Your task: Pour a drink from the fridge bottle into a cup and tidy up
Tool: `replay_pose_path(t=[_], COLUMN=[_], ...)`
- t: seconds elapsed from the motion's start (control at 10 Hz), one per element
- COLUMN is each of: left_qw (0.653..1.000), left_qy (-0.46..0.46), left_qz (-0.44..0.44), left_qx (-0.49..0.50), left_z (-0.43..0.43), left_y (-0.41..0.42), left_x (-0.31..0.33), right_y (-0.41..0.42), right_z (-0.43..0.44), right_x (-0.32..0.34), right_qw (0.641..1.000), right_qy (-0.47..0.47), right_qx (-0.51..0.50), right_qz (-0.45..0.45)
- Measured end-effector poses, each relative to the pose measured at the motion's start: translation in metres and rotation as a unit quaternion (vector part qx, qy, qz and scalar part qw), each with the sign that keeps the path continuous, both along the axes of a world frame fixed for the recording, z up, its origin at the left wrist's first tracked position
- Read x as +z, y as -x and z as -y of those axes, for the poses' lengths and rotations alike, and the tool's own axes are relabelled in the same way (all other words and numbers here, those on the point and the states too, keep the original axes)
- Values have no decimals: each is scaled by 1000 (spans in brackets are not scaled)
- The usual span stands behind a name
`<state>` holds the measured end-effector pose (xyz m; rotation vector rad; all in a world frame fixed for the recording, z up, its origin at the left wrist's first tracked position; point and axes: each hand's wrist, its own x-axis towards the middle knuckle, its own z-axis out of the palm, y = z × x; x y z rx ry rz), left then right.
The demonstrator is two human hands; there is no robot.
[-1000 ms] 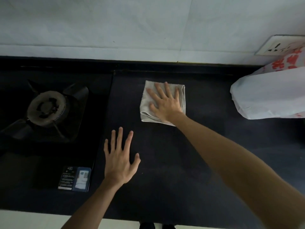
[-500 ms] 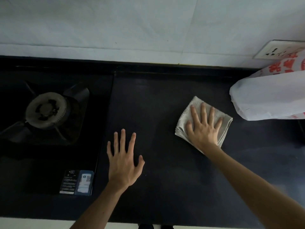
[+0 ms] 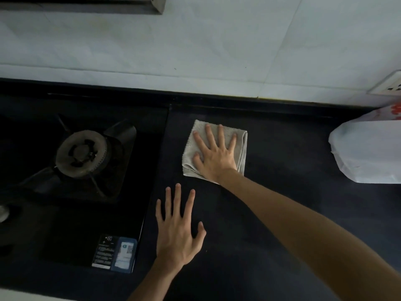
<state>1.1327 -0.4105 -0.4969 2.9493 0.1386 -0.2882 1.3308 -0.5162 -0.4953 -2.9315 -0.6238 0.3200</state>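
Observation:
A folded grey cloth (image 3: 240,148) lies on the dark countertop (image 3: 282,213), just right of the stove's edge and near the back. My right hand (image 3: 213,153) presses flat on the cloth with its fingers spread and straight. My left hand (image 3: 178,230) rests flat on the bare counter closer to me, fingers spread, holding nothing. No bottle or cup is in view.
A black gas stove (image 3: 82,155) with a round burner fills the left side; a label sticker (image 3: 116,253) sits at its front corner. A white plastic bag (image 3: 368,148) with red print lies at the right edge. A wall socket (image 3: 390,85) is above it.
My right hand has slid the cloth from the right side of the counter back to the left, next to the stove. My left hand has stayed flat in place.

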Motion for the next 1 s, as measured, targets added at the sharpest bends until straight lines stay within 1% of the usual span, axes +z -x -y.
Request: replay_pose_path(t=[0.3, 0.4, 0.6, 0.7, 0.8, 1.0], left_qw=[1000, 1000, 1000, 1000, 1000, 1000], left_qy=[9, 7, 2, 4, -5, -21], left_qz=[-2, -8, -7, -6, 3, -10], left_qx=[11, 14, 12, 14, 18, 19], left_z=[0, -2, -3, -4, -3, 0], left_y=[-1, -1, -3, -2, -3, 2], left_x=[0, 0, 0, -1, 2, 1], right_y=[-63, -73, -74, -75, -67, -27], right_z=[-59, -66, -62, -49, -22, 51], right_x=[-2, -4, 3, 15, 30, 49], right_qw=[999, 998, 997, 994, 990, 990], right_qy=[-2, 6, 13, 7, 24, 34], right_qx=[49, 60, 80, 98, 128, 113], right_qz=[6, 9, -20, -51, -46, -72])
